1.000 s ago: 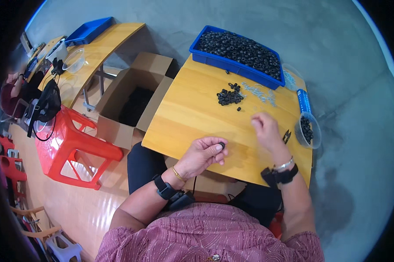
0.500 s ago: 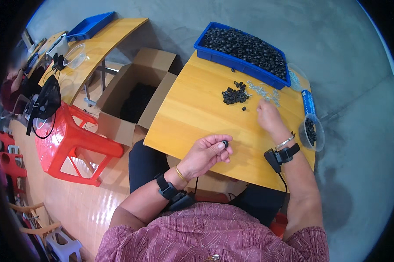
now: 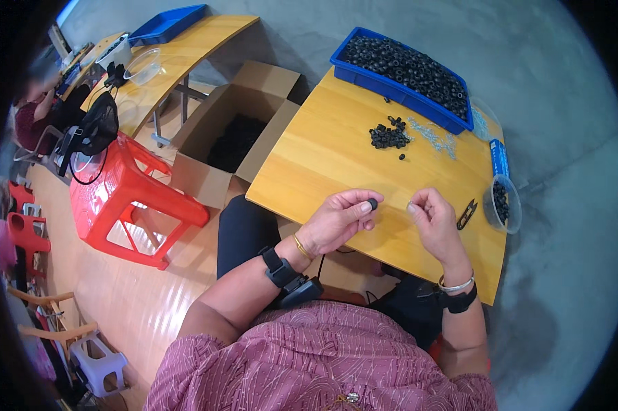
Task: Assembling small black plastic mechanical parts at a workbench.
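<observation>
Over the table's near edge, my left hand [image 3: 340,219] pinches a small round black plastic part [image 3: 372,205] between thumb and fingers. Level with it on the right, my right hand [image 3: 438,225] has thumb and forefinger pressed together. A tiny pale glint shows at those fingertips, too small to name. The two hands are apart. Beyond them lies a pile of small black parts [image 3: 389,135], with one loose black piece [image 3: 402,157] close by. Thin silvery metal pieces [image 3: 438,139] are scattered to the right of the pile.
A blue tray [image 3: 398,90] full of black rings stands at the table's far edge. Along the right lie a blue box [image 3: 499,159], a clear tub [image 3: 514,218] and black snips [image 3: 467,214]. Left are an open carton [image 3: 198,179] and a red stool [image 3: 141,205].
My right hand has come back from the silvery pieces toward my left hand, its fingertips pinched. The snips now show beside it. My left hand still holds the black part.
</observation>
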`<state>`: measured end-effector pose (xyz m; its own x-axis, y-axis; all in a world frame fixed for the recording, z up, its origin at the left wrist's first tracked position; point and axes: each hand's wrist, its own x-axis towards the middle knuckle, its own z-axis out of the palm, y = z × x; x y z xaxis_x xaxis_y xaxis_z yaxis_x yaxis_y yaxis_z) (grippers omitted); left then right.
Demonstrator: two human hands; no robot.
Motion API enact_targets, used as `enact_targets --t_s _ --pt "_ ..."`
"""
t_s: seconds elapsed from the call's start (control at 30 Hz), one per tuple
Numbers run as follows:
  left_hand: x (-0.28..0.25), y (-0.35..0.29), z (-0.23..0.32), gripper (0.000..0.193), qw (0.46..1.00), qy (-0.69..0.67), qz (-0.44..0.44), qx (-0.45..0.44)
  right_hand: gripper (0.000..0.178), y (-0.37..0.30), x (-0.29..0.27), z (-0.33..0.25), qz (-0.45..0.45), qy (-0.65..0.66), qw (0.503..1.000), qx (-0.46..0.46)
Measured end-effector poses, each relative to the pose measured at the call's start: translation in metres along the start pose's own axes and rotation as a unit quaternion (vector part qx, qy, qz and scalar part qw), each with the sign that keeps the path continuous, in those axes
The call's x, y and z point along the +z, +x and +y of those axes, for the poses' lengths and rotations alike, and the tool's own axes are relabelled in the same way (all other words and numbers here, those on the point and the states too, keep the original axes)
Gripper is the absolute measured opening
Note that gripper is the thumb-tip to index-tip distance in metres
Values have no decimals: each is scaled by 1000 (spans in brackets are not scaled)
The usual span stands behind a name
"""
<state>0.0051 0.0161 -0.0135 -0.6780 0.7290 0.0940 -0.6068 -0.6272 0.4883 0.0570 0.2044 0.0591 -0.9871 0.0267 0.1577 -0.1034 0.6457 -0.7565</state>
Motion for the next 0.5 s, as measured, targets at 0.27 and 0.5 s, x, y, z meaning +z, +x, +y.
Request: enact_targets --t_s 0.27,0.5 --pt "6 -3 6 21 998 30 39 -35 7 -9 12 -19 10 39 999 -29" --pt "2 -2 6 24 999 -21 8 -32 7 -7 21 -22 24 21 997 -73"
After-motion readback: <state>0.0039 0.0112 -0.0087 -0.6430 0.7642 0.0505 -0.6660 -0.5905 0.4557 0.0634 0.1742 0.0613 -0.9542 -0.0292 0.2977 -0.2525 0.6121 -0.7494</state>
